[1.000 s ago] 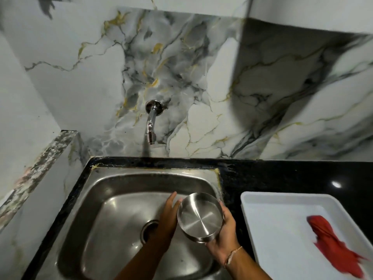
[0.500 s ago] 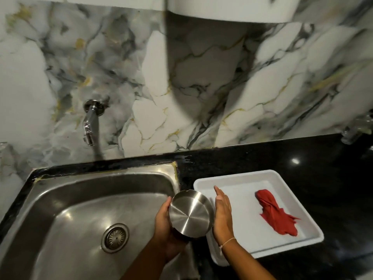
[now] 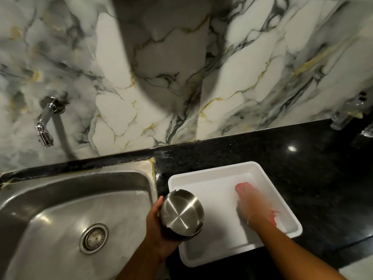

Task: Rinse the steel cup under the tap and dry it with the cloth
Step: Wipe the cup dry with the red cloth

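My left hand [image 3: 159, 225] grips the steel cup [image 3: 181, 211], held on its side with its round base toward me, over the gap between sink and tray. My right hand [image 3: 250, 203], blurred by motion, lies flat over the red cloth [image 3: 273, 218] inside the white tray [image 3: 201, 174]. Only small red edges of the cloth show beyond the hand. I cannot tell whether the fingers have closed on the cloth. The chrome tap [image 3: 45, 122] juts from the marble wall at the left, with no water running.
The steel sink [image 3: 66, 199] with its round drain [image 3: 93, 238] fills the lower left. A black stone counter [image 3: 302, 168] carries the tray. A clear object [image 3: 343, 118] stands at the far right against the marble wall.
My right hand has let go of the cup and moved right onto the red cloth in the tray. My left hand now holds the cup alone. The view has swung to the right.
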Available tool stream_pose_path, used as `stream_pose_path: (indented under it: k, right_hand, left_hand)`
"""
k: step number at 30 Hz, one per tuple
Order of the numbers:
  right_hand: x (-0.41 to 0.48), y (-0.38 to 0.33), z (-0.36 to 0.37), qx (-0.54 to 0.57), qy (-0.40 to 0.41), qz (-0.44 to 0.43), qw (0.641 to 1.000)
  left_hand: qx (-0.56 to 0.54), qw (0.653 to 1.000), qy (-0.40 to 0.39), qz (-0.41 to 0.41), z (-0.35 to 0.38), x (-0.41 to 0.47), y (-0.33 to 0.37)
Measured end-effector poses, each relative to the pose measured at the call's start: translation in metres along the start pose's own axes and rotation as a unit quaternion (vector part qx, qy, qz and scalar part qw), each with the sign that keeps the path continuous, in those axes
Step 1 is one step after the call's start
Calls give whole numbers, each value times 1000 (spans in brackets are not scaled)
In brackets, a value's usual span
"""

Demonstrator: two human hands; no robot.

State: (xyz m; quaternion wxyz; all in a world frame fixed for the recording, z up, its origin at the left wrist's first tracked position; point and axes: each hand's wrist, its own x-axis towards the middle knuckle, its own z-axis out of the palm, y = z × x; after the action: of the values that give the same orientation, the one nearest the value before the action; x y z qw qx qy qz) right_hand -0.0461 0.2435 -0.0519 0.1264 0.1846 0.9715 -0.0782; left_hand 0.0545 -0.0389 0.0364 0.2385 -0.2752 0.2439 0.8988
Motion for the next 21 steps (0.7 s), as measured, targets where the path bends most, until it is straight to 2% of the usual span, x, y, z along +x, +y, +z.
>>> stream_pose_path:
  k: [3,5,7,9,11,12,13,15,17,19,21]
  right_hand:
    - [5,7,3,23,-28,-11,999]
    - [3,3,-9,145,-21,9,989]
    - [-15,-9,-32,321,-21,4,947]
    - [-53,-28,-63,459,-52,-44,886]
    - [-95,-47,-91,528,-141,-124,828]
    - [-119,-57,-99,526,-171,-160,818]
    - [-138,-68,-102,498,-165,-193,830]
    - [-153,-86,-86,360,-78,-260,893]
    - [-157,-104,-70,249,2,-264,932]
    - [-158,-117,-64,234,13,-252,939]
    - [-164,-121,-63,297,4,-308,904]
  left_hand:
    - [-1,1000,18,11,3,-1,-1]
    - [6,999,29,17,3,0,-2]
    - [15,999,30,25,4,-2,-2]
    - [20,999,20,31,5,-1,1]
    - [32,999,23,30,6,1,2]
    - [42,998,29,30,7,2,3]
    - [55,997,33,31,8,3,4]
    - [84,995,43,33,14,4,4]
    - [114,991,54,36,21,4,2]
    - [137,987,66,41,24,3,3]
    - [144,987,63,45,22,2,9]
